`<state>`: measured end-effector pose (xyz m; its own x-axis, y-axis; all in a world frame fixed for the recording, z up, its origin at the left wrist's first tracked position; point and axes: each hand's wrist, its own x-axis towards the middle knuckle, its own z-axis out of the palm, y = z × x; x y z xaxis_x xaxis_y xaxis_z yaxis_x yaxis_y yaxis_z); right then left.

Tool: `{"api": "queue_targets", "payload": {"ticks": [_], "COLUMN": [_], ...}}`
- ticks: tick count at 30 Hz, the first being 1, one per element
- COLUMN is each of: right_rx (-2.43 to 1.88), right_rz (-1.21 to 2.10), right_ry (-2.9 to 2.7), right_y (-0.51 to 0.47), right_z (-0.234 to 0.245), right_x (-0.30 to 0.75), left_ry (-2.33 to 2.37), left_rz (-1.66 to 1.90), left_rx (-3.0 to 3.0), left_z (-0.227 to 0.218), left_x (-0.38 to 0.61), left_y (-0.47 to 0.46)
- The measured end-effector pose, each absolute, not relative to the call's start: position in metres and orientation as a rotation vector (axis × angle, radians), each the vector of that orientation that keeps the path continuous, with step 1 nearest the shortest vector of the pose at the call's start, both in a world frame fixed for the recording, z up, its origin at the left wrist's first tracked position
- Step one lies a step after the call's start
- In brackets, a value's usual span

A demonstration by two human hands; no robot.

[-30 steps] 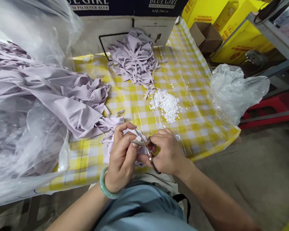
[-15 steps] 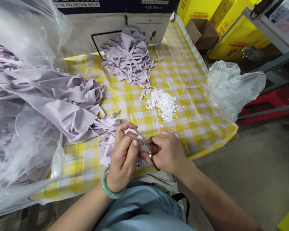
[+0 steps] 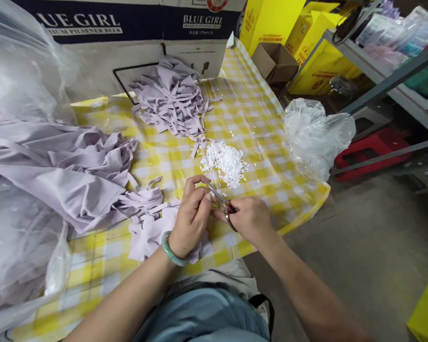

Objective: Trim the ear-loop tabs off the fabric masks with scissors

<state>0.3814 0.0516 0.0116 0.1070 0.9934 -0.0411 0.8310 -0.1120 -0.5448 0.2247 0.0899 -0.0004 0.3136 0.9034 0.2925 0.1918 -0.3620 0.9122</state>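
My right hand [image 3: 251,218] is closed around the dark-handled scissors [image 3: 218,195], fingers in the loops. The blades lie close together and point up and left, at the fingertips of my left hand [image 3: 194,209]. That hand, with a green bangle [image 3: 171,251] at its wrist, is pinched shut at the edge of a lilac fabric piece [image 3: 153,236]; the pinched bit is mostly hidden. Just beyond the blades is a heap of small white bits [image 3: 228,164]. A pile of lilac strappy fabric [image 3: 171,99] lies farther back, against a carton.
A larger heap of lilac fabric [image 3: 53,161] and clear plastic bags [image 3: 17,247] cover the left side. The beer carton [image 3: 103,61] stands at the back of the checked tablecloth [image 3: 271,185]. A crumpled clear bag [image 3: 317,137] hangs at the right edge, beside a metal shelf [image 3: 395,90].
The scissor blades were spread apart and have come together, now pointing more upward. Both hands stay close together. The view has shifted, so the table appears lower and farther left.
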Motion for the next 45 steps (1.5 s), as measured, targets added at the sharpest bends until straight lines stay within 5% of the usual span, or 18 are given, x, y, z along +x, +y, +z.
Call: {"api": "queue_targets", "payload": {"ticks": [8,17,21,31,38,45], "right_rx": [-1.431,-1.419,-1.494,-1.396,-1.381,-1.434], "right_rz": [1.252,1.387,1.269,0.942,0.794,0.699], "right_ry": [-1.447,-1.142,-1.308,-1.583,-2.2,-2.079], "right_y": [0.042,0.019,0.019,0.048,0.079,0.07], "right_z": [0.012,-0.012,-0.009,0.005,-0.001,0.004], "right_x": [0.382,0.376,0.371,0.343,0.31,0.33], "left_ry": [0.805,1.213,1.114,1.345,1.378,1.382], "left_rz": [0.955,0.72,0.438,0.63,0.45,0.57], "left_rx": [1.665,2.162,2.32,2.139,2.148,2.23], "left_z": [0.016,0.003,-0.01,0.027,0.007,-0.004], "left_x": [0.212,0.139,0.134,0.106,0.062,0.059], "left_y": [0.062,0.106,0.13,0.117,0.074,0.07]}}
